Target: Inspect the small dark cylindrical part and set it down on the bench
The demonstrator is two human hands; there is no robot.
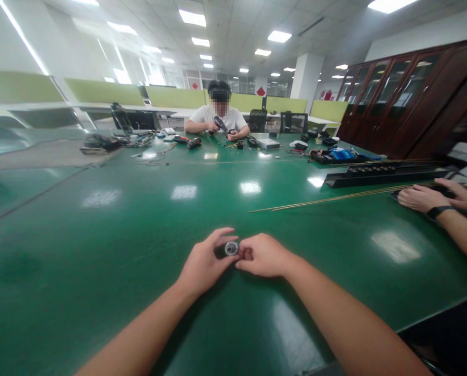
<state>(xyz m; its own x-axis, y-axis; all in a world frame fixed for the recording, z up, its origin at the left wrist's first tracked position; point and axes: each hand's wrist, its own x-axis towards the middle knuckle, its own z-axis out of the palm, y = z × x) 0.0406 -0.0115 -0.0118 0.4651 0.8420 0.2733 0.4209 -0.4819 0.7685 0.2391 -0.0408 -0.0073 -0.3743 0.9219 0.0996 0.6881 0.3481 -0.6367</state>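
Over the near middle of a green bench (100,271), the left hand (204,263), loosely curled, held a small pale-ended round part (231,248), while the right hand (263,254) bunched at its right edge, any grip impossible to tell. Handling appeared under way, the part not yet released.

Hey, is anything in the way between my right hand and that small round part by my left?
Nothing visible: your right hand's curled fingertips are right beside the silver face of the small round part, which sits between your left hand's thumb and fingers. Whether they touch it isn't clear.
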